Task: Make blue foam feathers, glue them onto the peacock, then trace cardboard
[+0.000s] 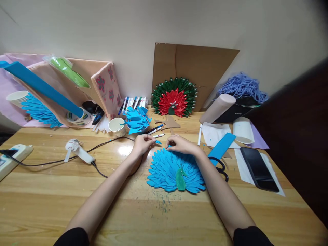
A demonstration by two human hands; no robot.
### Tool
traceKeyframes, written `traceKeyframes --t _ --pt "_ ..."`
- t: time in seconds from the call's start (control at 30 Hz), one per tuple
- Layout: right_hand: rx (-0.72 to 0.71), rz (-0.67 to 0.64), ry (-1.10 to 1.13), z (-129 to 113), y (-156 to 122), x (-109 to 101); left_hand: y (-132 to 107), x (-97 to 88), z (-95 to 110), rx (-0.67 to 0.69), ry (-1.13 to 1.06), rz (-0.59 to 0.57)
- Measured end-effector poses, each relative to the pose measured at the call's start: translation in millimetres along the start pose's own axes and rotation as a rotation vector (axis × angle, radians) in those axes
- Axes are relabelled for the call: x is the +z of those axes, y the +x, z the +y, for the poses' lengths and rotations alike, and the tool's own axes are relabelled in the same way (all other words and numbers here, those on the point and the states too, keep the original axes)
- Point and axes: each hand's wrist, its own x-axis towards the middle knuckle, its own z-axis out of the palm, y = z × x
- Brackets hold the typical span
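Note:
A blue craft peacock [164,171] with layered feather pieces and a green body [180,179] lies flat on the table. Just left of its top edge, my left hand [142,145] pinches a small pointed blue feather piece [158,141]. My right hand [182,144] rests at the peacock's top edge, its fingers bent together on the feathers there. Part of the fan is hidden under that hand and forearm. Black-handled scissors [222,167] lie right of the peacock, beside a blue strip [222,145].
A white glue gun [79,152] with a black cord lies left, near a power strip [15,159]. Behind my hands stand a cup of blue pieces [138,119], a paper cup [117,126], markers [155,130] and a red-green peacock [174,99]. A phone [258,169] lies right.

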Motion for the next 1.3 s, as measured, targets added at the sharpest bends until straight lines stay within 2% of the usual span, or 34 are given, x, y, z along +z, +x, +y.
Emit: traceKeyframes --t 0.17,0.37,0.6,0.8,1.17,1.3 --pt "-0.050 0.004 0.043 -2.3 -0.1 -1.4 2.7 4.1 -5.6 0.013 0.010 -0.014" --pt "-0.042 0.031 0.070 4.4 -6.2 -1.6 6.4 11.5 -5.0 0.069 0.061 -0.050" --pt "-0.094 0.050 0.048 14.0 -20.8 -3.0 9.1 17.0 -9.9 0.074 0.080 -0.169" --pt "-0.086 0.029 0.033 13.7 -21.1 -0.9 8.0 20.2 -11.1 0.073 0.113 -0.223" --pt "-0.111 0.038 0.064 12.4 -20.5 -3.8 19.6 25.9 2.5 0.099 0.246 -0.335" --pt "-0.107 0.070 0.060 10.4 -20.1 -3.0 25.4 21.6 7.1 0.124 0.296 -0.326"
